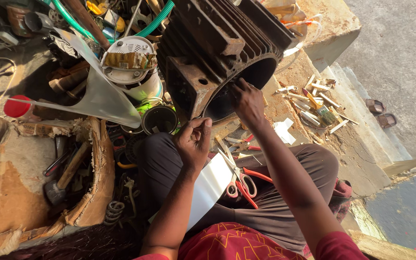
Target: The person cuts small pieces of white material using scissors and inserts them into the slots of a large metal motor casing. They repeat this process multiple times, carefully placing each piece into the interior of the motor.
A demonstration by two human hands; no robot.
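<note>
While the right hand [247, 102] is pressed with bent fingers against the rim of the rusty motor housing [220, 53], reaching just inside its open mouth, nothing can be seen clasped in it. The left hand [193, 140] is held above the lap with its fingertips pinched narrowly together; whether anything is gripped between them cannot be told. A white sheet [209, 187] is laid across the lap below that hand, and red-handled scissors [240, 182] are rested on the trousers just beside it.

A torn cardboard box [10, 192] at the left is filled with hand tools, a hammer-like handle among them. A dark round can [160, 119] is stood near the housing, its contents unclear, and a red-lidded jar [18, 108] is seen further left.

Rough concrete flooring [352, 144] is littered with cut white strips [314, 98], and sunlight is thrown across it; a green hose [157, 21] is run through the clutter.

The finned housing is laid on its side, its long axis tilted from upper left down towards the person, the open end turned to the lap.
</note>
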